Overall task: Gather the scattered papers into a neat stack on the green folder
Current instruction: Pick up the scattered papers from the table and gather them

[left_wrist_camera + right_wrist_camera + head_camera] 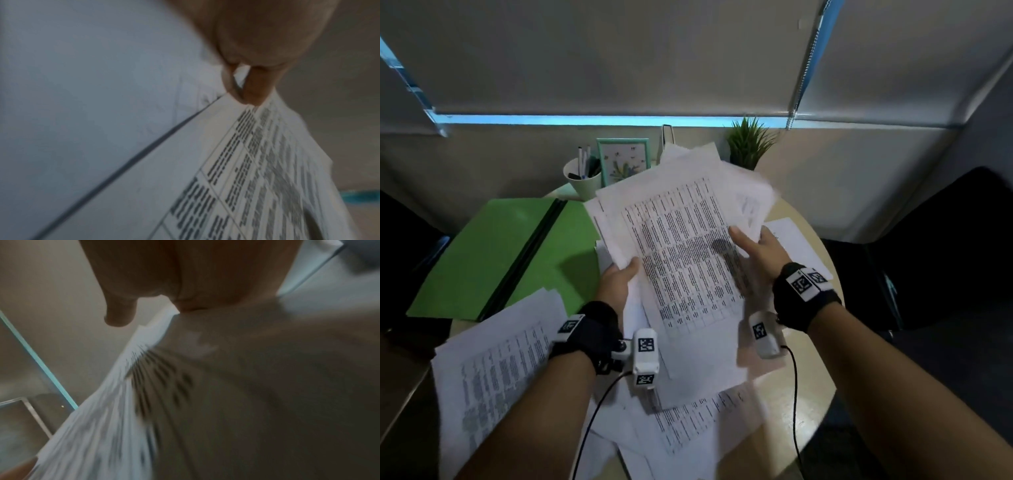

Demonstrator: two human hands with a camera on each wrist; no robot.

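Observation:
Both hands hold a loose, uneven bundle of printed papers (681, 240) lifted above the round table. My left hand (619, 279) grips its left edge, thumb on top; the left wrist view shows the fingers pinching the sheets (236, 154). My right hand (753, 246) grips the right edge with the thumb across the printed top page; in the right wrist view the paper edge (144, 353) is blurred. The open green folder (493, 253) lies at the left, bare. More papers (493, 370) lie at the near left and under my wrists (698, 421).
A white pen cup (582, 180), a teal picture frame (623, 161) and a small potted plant (750, 142) stand at the table's back. One sheet (798, 246) lies by the right edge. Dark chairs flank the beige table (811, 387).

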